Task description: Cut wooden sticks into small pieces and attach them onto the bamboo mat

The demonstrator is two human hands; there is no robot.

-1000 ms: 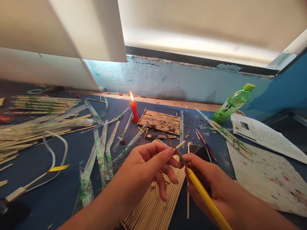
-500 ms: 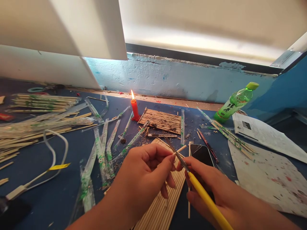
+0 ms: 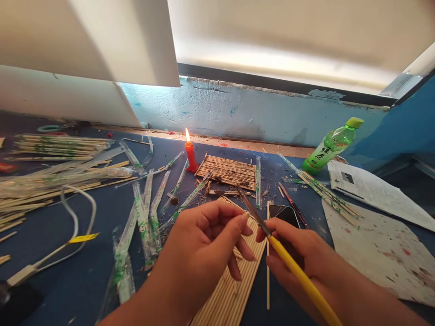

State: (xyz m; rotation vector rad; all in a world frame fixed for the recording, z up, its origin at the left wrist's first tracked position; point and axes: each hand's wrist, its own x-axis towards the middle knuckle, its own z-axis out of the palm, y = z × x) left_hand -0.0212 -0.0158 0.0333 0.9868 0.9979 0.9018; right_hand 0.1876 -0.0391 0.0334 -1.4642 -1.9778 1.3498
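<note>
Knife [image 3: 284, 254] in the frame's lower right half, handle gripped in the right hand [image 3: 306, 251], slants up-left; its blade [image 3: 254, 213] lies just beside the left hand [image 3: 204, 253], whose thumb and forefinger nearly meet, contents unclear.

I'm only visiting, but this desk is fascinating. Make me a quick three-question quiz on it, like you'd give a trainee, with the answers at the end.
1. Which of the person's hands grips the yellow-handled tool?
2. True or false: the red candle is lit.
3. Fill in the missing word: on the blue table, partly behind the fingers, lies a ____ with a dark screen.

Key:
1. The right hand.
2. True; a flame burns at its top.
3. Phone.
</note>
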